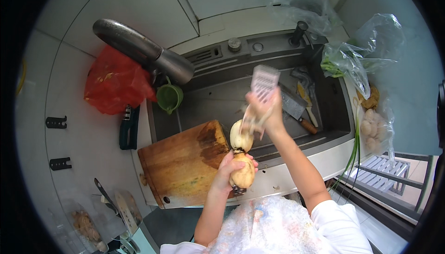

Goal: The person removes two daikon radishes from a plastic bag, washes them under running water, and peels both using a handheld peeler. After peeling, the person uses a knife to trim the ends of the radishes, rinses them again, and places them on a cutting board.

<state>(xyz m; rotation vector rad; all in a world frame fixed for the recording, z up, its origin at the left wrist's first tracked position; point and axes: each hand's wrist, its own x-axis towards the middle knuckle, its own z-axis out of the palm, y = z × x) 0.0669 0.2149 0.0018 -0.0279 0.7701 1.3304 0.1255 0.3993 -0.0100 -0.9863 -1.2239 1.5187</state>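
Note:
A two-segment lotus root (242, 172) is held over the front edge of the sink, its upper segment pale and peeled, its lower one browner with a dark end. My left hand (227, 170) grips the lower segment. My right hand (266, 109), blurred, is shut on a light grater-peeler with a slotted face (265, 80). Thin pale strips hang below this hand, beside the upper segment. A wooden cutting board (187, 165) lies left of the root, across the sink's corner.
In the dark sink (215, 97) lie a cleaver (293, 104) and a yellow-bladed knife (306, 97). A faucet (146, 50), a green cup (169, 96) and a red plastic bag (114, 83) stand left. Bagged greens (332, 66) and bagged eggs (373, 128) are right.

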